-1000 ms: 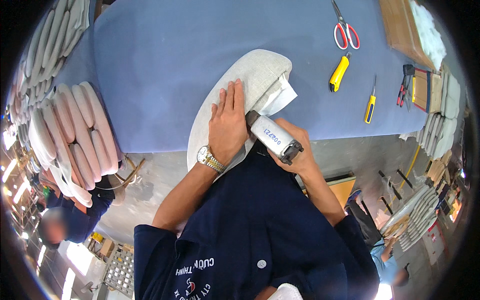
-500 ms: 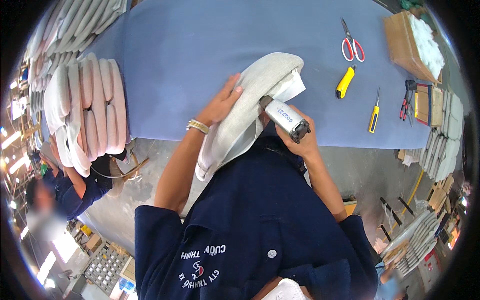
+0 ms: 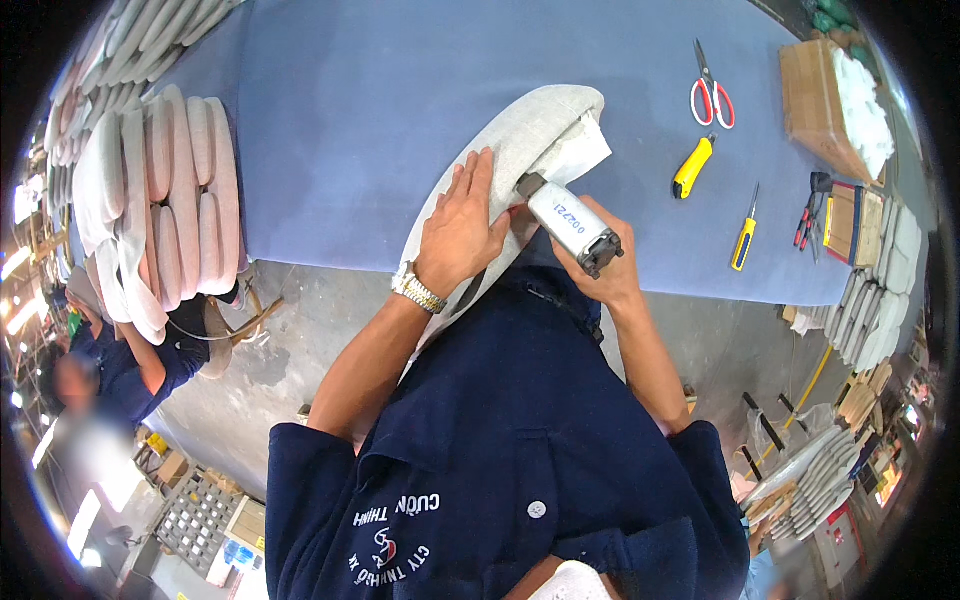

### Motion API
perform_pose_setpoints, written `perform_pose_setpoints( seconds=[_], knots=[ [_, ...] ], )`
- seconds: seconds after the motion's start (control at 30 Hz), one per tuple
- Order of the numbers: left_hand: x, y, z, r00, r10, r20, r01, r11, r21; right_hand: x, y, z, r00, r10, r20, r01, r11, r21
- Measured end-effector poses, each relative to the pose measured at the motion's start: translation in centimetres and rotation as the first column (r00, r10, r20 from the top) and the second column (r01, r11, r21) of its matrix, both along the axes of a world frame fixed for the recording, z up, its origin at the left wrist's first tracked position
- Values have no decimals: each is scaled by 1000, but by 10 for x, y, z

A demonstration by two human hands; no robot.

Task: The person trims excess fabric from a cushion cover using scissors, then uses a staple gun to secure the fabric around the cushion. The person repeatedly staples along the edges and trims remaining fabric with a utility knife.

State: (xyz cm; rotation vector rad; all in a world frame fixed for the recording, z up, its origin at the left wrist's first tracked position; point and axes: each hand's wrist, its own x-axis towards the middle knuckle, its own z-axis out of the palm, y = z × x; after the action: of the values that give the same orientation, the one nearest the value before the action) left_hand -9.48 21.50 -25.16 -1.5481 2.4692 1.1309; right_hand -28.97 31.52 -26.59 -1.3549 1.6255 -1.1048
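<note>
A light grey fabric-covered cushion (image 3: 520, 125) stands tilted at the table's near edge, with a loose white flap (image 3: 578, 158) on its right side. My left hand (image 3: 462, 225) lies flat on the cushion's near part, its fingers stretched out and the thumb toward the flap side. In my right hand (image 3: 612, 262) is a silver staple gun (image 3: 572, 222), its handle wrapped by my fingers. The staple gun's dark nose is against or just beside the cushion's inner edge; its exact contact is hidden.
On the blue table (image 3: 340, 120) to the right lie scissors (image 3: 708, 90), a yellow utility knife (image 3: 693, 168), a yellow screwdriver (image 3: 744, 240) and red-handled pliers (image 3: 806, 222). A cardboard box (image 3: 815, 100) holds white stuffing. Stacked cushions (image 3: 170, 200) stand at left, near another person (image 3: 150, 370).
My left hand has moved from the cushion's outer left edge onto its surface, nearer the staple gun. The cushion has shifted slightly away from me. My right hand keeps the staple gun.
</note>
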Motion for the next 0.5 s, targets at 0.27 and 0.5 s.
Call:
perform_pose_setpoints(
  seconds=[0.27, 0.5],
  knots=[
    [4, -1, -1, 1000, -28, -5, 28, 997, -73, 1, 3, 8, 996, 18, 86, -26, 995, 97],
    [-4, 5, -1, 1000, -7, 23, 10, 990, -140, -4, -15, 28, 995, 98, 6, -97, 974, 205]
  ],
)
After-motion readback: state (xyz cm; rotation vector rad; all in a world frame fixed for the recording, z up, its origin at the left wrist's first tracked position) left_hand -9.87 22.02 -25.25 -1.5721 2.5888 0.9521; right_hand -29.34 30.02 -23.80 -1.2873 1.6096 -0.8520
